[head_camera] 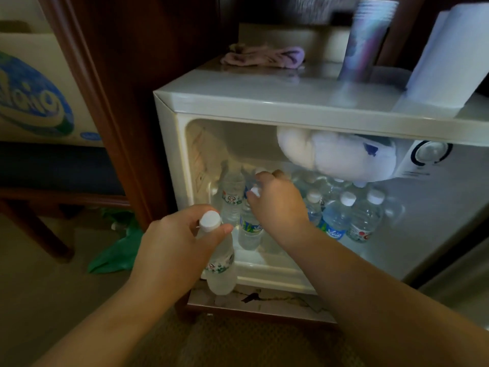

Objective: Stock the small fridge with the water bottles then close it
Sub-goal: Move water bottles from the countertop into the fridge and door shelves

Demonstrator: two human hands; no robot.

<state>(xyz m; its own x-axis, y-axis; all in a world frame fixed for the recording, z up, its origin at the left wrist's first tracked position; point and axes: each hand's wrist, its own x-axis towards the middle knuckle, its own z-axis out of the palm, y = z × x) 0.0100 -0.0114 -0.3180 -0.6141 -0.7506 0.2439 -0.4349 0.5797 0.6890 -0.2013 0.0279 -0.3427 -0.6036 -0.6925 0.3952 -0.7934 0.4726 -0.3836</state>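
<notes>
Head view: the small fridge (238, 102) stands open at centre on a low wooden stand (264, 305), a dark wood panel (119, 88) to its left. On its top lie a pink cloth (264, 56), a cup stack (365, 41) and white paper (447, 59). The left hand (172, 247) clasps a water bottle (221, 263) at the fridge's lower front edge. The right hand (277, 205), inside, pinches the cap of a standing bottle (250, 229); more bottles (352, 218) stand right. Beige floor lower left, green bag (119, 250) on it.

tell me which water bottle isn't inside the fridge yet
The bottle held by its neck in the left hand, in front of the fridge opening. All the other bottles stand on the fridge floor inside.
</notes>
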